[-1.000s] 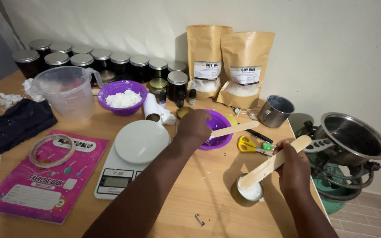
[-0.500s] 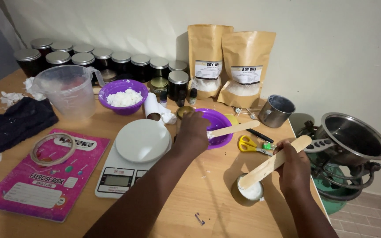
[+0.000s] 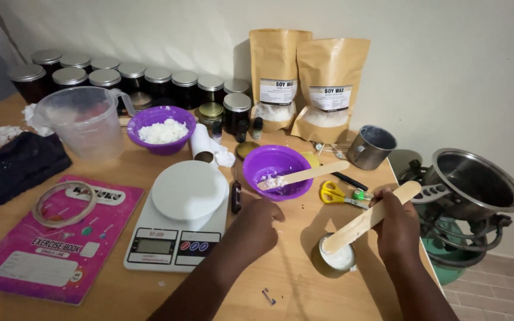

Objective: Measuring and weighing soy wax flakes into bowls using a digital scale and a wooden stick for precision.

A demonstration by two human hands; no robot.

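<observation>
Beside the purple bowl (image 3: pixel 276 169), the left hand (image 3: pixel 257 221) has drawn back.

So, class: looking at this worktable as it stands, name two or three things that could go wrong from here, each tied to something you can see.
1. The right hand holds a wooden stick slanted in a small tin of white stuff; leaning on it might tip the tin.
2. That tin sits near the table edge, so a nudge could knock it off.
3. A second stick overhangs the purple bowl; the left hand close by could flick it out.
</observation>
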